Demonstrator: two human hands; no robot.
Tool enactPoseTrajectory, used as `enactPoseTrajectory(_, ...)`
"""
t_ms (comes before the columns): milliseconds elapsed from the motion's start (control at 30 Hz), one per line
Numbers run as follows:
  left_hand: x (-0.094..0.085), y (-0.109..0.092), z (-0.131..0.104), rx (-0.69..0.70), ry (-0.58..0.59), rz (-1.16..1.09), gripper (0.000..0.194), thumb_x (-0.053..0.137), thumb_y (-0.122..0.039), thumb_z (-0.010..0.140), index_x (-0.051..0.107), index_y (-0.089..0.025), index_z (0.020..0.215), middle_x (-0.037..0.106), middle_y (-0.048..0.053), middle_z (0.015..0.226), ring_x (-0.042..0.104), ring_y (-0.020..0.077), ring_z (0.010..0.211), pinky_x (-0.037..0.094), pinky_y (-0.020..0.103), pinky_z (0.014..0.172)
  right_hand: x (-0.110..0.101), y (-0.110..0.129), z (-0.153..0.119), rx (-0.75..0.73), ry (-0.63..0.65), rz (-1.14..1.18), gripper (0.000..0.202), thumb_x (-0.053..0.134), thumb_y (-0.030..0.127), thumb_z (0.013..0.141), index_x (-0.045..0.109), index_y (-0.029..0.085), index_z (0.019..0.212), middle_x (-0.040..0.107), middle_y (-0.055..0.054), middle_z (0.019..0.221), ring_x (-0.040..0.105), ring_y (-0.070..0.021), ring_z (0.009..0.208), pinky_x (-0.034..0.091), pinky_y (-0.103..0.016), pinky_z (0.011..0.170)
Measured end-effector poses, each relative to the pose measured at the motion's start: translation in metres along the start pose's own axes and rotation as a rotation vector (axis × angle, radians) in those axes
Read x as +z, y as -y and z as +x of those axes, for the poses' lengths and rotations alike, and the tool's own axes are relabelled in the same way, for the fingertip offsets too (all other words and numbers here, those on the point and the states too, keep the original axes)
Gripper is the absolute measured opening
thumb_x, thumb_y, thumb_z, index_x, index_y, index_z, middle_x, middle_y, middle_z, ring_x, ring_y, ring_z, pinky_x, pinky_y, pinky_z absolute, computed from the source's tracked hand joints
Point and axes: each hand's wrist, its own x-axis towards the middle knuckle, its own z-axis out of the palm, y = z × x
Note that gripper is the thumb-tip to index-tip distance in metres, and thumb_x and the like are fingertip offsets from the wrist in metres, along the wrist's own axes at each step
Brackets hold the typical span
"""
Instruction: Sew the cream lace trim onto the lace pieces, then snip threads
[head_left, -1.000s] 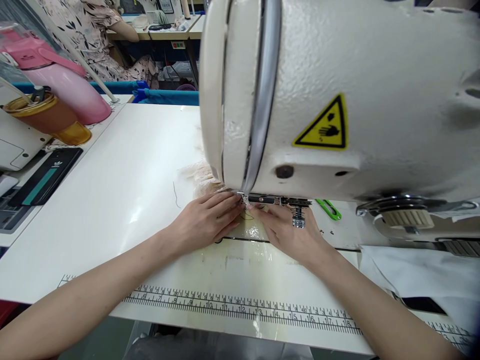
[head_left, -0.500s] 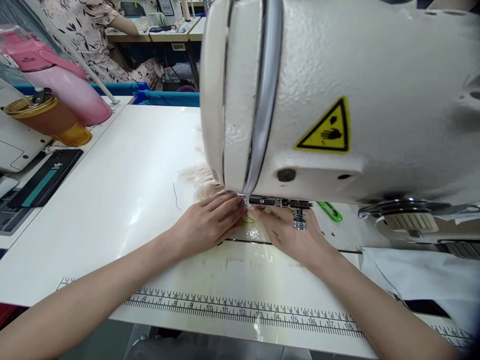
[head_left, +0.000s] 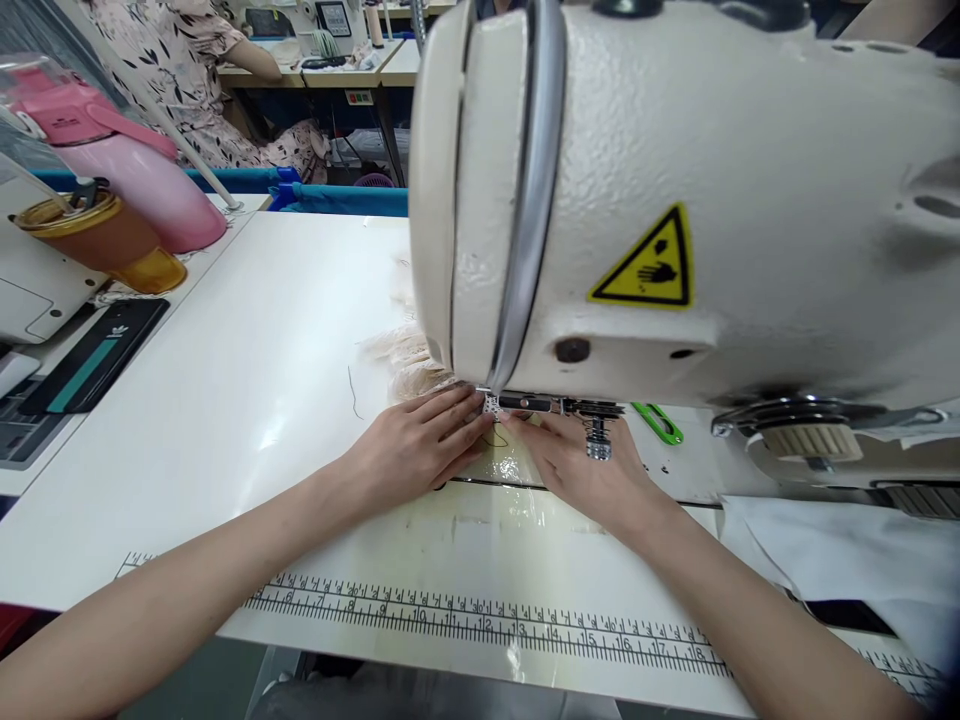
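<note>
Cream, frilly lace fabric (head_left: 414,365) lies on the table, partly hidden behind the sewing machine head (head_left: 480,200). My left hand (head_left: 420,440) presses along its near side, fingers together and tips gripping the lace beside the needle area. From the other side, my right hand (head_left: 589,460) pinches a small white lace edge (head_left: 492,405) between thumb and fingers, under the metal attachment (head_left: 555,404). The machine hides part of the right fingers. A loop of dark thread (head_left: 495,438) shows between the hands.
Green thread snips (head_left: 660,423) lie right of my right hand, white cloth (head_left: 817,550) farther right. A printed ruler (head_left: 487,625) runs along the front edge. At left are a phone (head_left: 97,355), a brown cup (head_left: 105,235) and a pink bottle (head_left: 142,185). Another person (head_left: 180,80) sits beyond.
The view has shifted slightly, so the machine head appears a little lower and farther right at its left edge. Both hands stay in place on the lace.
</note>
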Motion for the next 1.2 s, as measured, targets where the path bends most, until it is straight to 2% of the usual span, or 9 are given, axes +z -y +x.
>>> enactPoseTrajectory(133, 0.0, 0.001, 0.001, 0.0, -0.007, 0.002, 0.031, 0.048, -0.029, 0.098, 0.063, -0.012, 0.119, 0.068, 0.009, 0.117, 0.064, 0.0226, 0.112, 0.056, 0.038, 0.095, 0.006, 0.002, 0.007, 0.035, -0.006, 0.021, 0.038, 0.055, 0.035, 0.091, 0.056, 0.037, 0.129, 0.07, -0.005, 0.108, 0.065, -0.0267, 0.101, 0.058, -0.035, 0.063)
enactPoseTrajectory(267, -0.001, 0.001, 0.002, -0.009, -0.003, -0.008, 0.032, 0.048, -0.03, 0.099, 0.063, -0.012, 0.12, 0.068, 0.01, 0.118, 0.064, 0.023, 0.112, 0.056, 0.038, 0.095, 0.01, 0.002, 0.011, -0.004, -0.005, 0.043, 0.041, 0.061, 0.037, 0.088, 0.056, 0.04, 0.129, 0.07, -0.005, 0.108, 0.066, -0.0276, 0.099, 0.059, -0.042, 0.072)
enactPoseTrajectory(533, 0.001, 0.0, 0.001, -0.04, 0.033, -0.006, 0.033, 0.044, -0.032, 0.1, 0.062, -0.014, 0.122, 0.068, 0.008, 0.118, 0.061, 0.0224, 0.117, 0.054, 0.039, 0.097, 0.01, 0.004, 0.01, 0.057, -0.009, -0.019, 0.04, 0.062, 0.04, 0.087, 0.059, 0.041, 0.126, 0.07, -0.004, 0.11, 0.066, -0.0282, 0.098, 0.059, -0.04, 0.066)
enactPoseTrajectory(767, 0.001, -0.002, 0.001, -0.049, 0.039, -0.031, 0.039, 0.046, -0.036, 0.099, 0.061, -0.008, 0.123, 0.065, 0.013, 0.123, 0.06, 0.0261, 0.118, 0.054, 0.04, 0.097, 0.01, 0.005, 0.016, 0.075, -0.061, 0.06, 0.03, 0.047, 0.031, 0.095, 0.063, 0.035, 0.121, 0.073, -0.003, 0.1, 0.067, -0.023, 0.093, 0.056, -0.041, 0.081)
enactPoseTrajectory(1100, 0.001, -0.004, 0.0, -0.095, 0.059, -0.045, 0.043, 0.046, -0.039, 0.098, 0.059, -0.009, 0.125, 0.064, 0.013, 0.124, 0.059, 0.0265, 0.12, 0.052, 0.041, 0.099, 0.012, 0.003, 0.016, 0.084, -0.041, 0.065, 0.033, 0.04, 0.025, 0.097, 0.068, 0.033, 0.114, 0.073, -0.003, 0.103, 0.067, -0.0219, 0.094, 0.053, -0.04, 0.085)
enactPoseTrajectory(1200, 0.001, -0.005, 0.0, -0.096, 0.066, -0.032, 0.044, 0.046, -0.041, 0.098, 0.058, -0.009, 0.127, 0.063, 0.013, 0.125, 0.058, 0.027, 0.12, 0.052, 0.041, 0.1, 0.012, 0.004, 0.016, 0.124, -0.008, 0.063, 0.033, 0.04, 0.028, 0.097, 0.068, 0.033, 0.113, 0.073, -0.003, 0.103, 0.066, -0.0224, 0.096, 0.053, -0.041, 0.085)
